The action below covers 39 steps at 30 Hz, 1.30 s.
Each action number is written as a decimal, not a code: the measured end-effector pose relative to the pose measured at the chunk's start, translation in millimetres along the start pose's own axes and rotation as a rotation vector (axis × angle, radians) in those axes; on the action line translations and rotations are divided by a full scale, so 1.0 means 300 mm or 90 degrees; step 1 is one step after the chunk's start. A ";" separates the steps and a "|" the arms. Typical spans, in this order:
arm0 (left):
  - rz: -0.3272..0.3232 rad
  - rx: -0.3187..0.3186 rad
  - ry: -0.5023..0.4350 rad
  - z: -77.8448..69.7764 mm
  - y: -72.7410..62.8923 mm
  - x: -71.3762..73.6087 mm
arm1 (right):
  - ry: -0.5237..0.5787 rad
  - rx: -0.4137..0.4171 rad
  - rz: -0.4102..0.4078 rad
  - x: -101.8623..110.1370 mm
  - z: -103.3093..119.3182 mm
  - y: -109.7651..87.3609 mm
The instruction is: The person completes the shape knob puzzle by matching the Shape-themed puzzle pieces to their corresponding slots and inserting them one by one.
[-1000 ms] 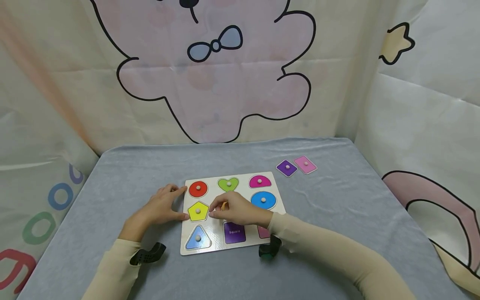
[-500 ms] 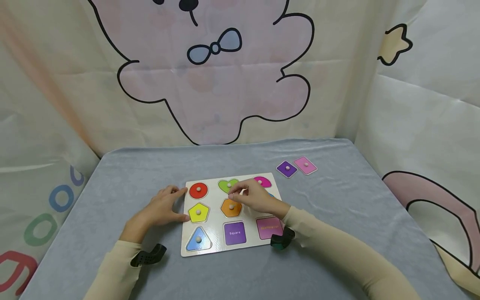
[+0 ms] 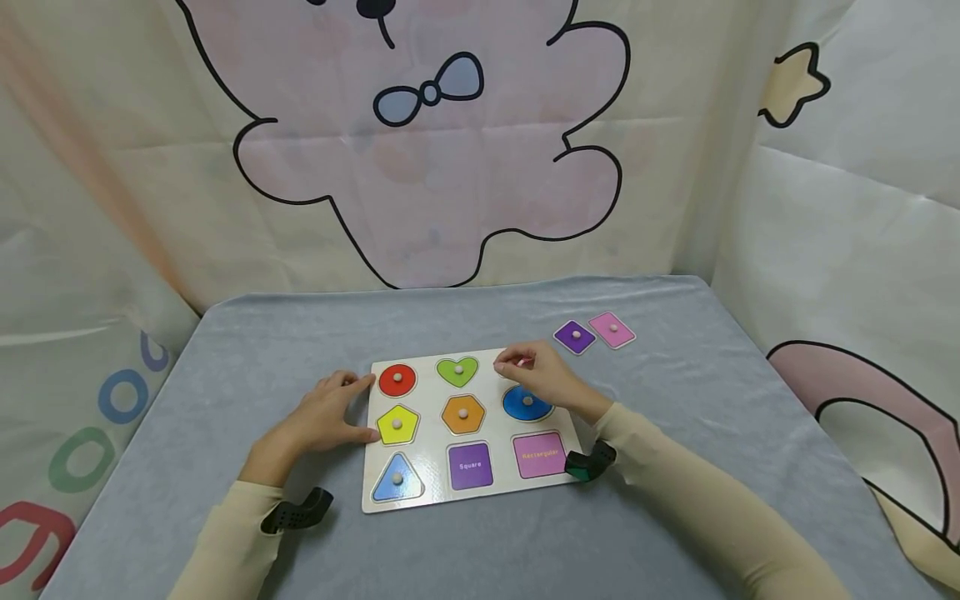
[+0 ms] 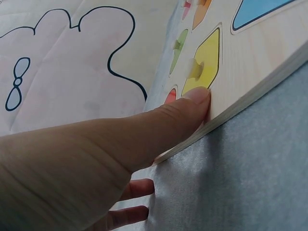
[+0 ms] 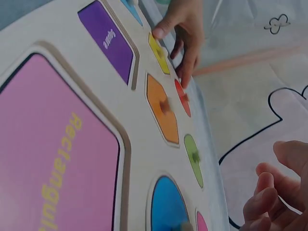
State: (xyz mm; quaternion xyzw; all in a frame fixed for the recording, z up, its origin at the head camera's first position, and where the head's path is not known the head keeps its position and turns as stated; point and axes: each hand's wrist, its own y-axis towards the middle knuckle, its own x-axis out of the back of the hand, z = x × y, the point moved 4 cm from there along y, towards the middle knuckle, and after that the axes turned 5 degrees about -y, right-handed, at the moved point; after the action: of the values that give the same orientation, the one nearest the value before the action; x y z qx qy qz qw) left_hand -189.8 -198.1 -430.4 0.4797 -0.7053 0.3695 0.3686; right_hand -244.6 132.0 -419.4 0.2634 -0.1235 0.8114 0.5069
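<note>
A white wooden knob puzzle board (image 3: 431,467) lies on the table. My left hand (image 3: 315,414) rests at its left edge, the thumb (image 4: 192,98) pressing on the face beside the yellow pentagon (image 3: 397,425). Over the upper right corner hovers my right hand (image 3: 551,379), its fingers loosely curled with nothing between them. Beneath it sits the magenta semicircle (image 5: 201,222), mostly covered in the head view, with the blue oval (image 3: 525,404) just below. The square recess (image 3: 470,467) and the rectangle recess (image 3: 540,455) have no knobbed pieces in them.
A purple knobbed piece (image 3: 574,337) and a pink knobbed piece (image 3: 612,330) lie beyond the board's upper right corner. Other pieces seated in the board are the red circle (image 3: 397,380), green heart (image 3: 457,371), orange hexagon (image 3: 462,414) and blue triangle (image 3: 397,480).
My right hand has moved from the orange hexagon up and to the right, past the green heart, to the magenta semicircle. The left hand has stayed at the board's edge.
</note>
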 end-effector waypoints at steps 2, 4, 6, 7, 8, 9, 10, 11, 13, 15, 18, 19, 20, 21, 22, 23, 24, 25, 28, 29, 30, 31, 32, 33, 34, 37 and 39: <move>0.001 0.001 0.001 0.000 0.000 0.000 | 0.004 -0.016 -0.006 0.016 -0.016 -0.002; 0.002 0.002 0.000 0.001 0.000 -0.002 | 0.012 -0.031 -0.013 0.033 -0.032 -0.005; 0.003 0.003 -0.001 0.000 0.000 -0.003 | 0.013 -0.040 -0.025 0.050 -0.041 -0.007; 0.003 0.003 -0.001 0.000 0.001 -0.003 | 0.011 -0.040 -0.031 0.058 -0.046 -0.006; 0.003 0.003 -0.001 -0.001 0.001 -0.003 | 0.009 -0.043 -0.038 0.066 -0.052 -0.006; 0.003 0.003 -0.002 -0.002 0.001 -0.004 | 0.005 -0.043 -0.043 0.074 -0.055 -0.005; 0.003 0.003 -0.001 -0.003 0.001 -0.004 | 0.001 -0.045 -0.049 0.082 -0.059 -0.003; 0.004 0.003 0.000 -0.003 0.001 -0.004 | -0.007 -0.048 -0.057 0.090 -0.064 -0.002; 0.004 0.003 0.000 -0.004 0.001 -0.003 | -0.015 -0.058 -0.069 0.105 -0.075 -0.001; 0.006 0.004 0.000 -0.004 0.001 -0.003 | -0.018 -0.068 -0.077 0.121 -0.072 -0.003; 0.006 0.002 0.001 -0.004 0.004 -0.003 | -0.019 -0.076 -0.084 0.145 -0.072 -0.007; 0.006 0.001 0.000 -0.004 0.004 -0.003 | -0.019 -0.073 -0.089 0.153 -0.080 -0.008; 0.006 -0.001 0.000 -0.004 0.005 -0.004 | -0.019 -0.069 -0.093 0.159 -0.088 -0.008; 0.005 -0.003 -0.002 -0.004 0.005 -0.004 | -0.024 -0.069 -0.099 0.167 -0.094 -0.010; 0.005 -0.005 -0.003 -0.004 0.006 -0.004 | -0.033 -0.067 -0.107 0.172 -0.116 -0.007; 0.004 -0.007 -0.004 -0.004 0.005 -0.004 | -0.037 -0.068 -0.114 0.176 -0.138 -0.005; 0.004 -0.008 -0.006 -0.004 0.005 -0.004 | -0.042 -0.070 -0.121 0.183 -0.149 -0.008; 0.005 -0.009 -0.008 -0.005 0.005 -0.005 | -0.050 -0.072 -0.122 0.189 -0.155 -0.011; 0.006 -0.007 -0.009 -0.006 0.003 -0.005 | -0.052 -0.096 -0.122 0.209 -0.169 -0.019; 0.007 -0.005 -0.009 -0.005 0.002 -0.005 | -0.050 -0.102 -0.121 0.216 -0.173 -0.022; 0.007 -0.004 -0.007 -0.005 0.001 -0.006 | -0.051 -0.107 -0.121 0.224 -0.178 -0.024; 0.007 -0.002 -0.007 -0.004 0.001 -0.005 | -0.052 -0.113 -0.122 0.232 -0.183 -0.025; 0.007 -0.001 -0.006 -0.004 0.000 -0.005 | -0.053 -0.115 -0.124 0.241 -0.187 -0.026; 0.007 0.001 -0.005 -0.004 -0.001 -0.004 | -0.057 -0.114 -0.126 0.249 -0.192 -0.025; 0.007 0.002 -0.005 -0.003 -0.002 -0.003 | -0.061 -0.113 -0.128 0.258 -0.197 -0.025; 0.006 0.004 -0.005 -0.003 -0.005 -0.001 | -0.073 -0.107 -0.129 0.280 -0.208 -0.024; 0.006 0.004 -0.004 -0.002 -0.006 0.000 | -0.079 -0.101 -0.131 0.293 -0.214 -0.023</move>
State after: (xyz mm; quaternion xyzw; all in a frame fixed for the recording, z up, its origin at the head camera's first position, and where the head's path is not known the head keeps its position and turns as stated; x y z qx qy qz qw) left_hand -188.1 -197.9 -429.8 0.4788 -0.7074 0.3721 0.3633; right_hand -288.5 231.7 -424.5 0.2833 -0.1905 0.7248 0.5984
